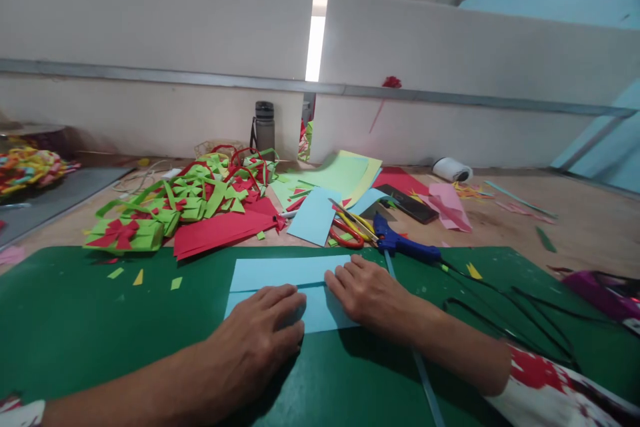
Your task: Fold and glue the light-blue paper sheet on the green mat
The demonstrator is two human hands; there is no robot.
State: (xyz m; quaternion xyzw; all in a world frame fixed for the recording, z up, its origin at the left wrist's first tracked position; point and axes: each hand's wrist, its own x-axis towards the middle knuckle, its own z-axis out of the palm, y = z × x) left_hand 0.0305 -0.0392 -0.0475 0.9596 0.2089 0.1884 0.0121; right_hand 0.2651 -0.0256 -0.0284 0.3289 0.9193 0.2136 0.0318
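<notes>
A light blue sheet of paper (280, 272) lies on the green cutting mat, its far part folded over as a flap toward me. My left hand (263, 317) rests on the paper's near left part, with its fingers extended and pressing down. Over the right end, my right hand (365, 290) has its fingers bent, holding the flap near the far right corner. The fingertips of both hands partly cover the flap's edge.
Beyond the paper lie scissors (350, 234), a blue glue gun (407, 245) with a black cord, and a phone (407, 204). Red paper sheets (220, 234) and green paper bags with red bows (125, 234) stand left. A dark bottle (265, 127) is behind.
</notes>
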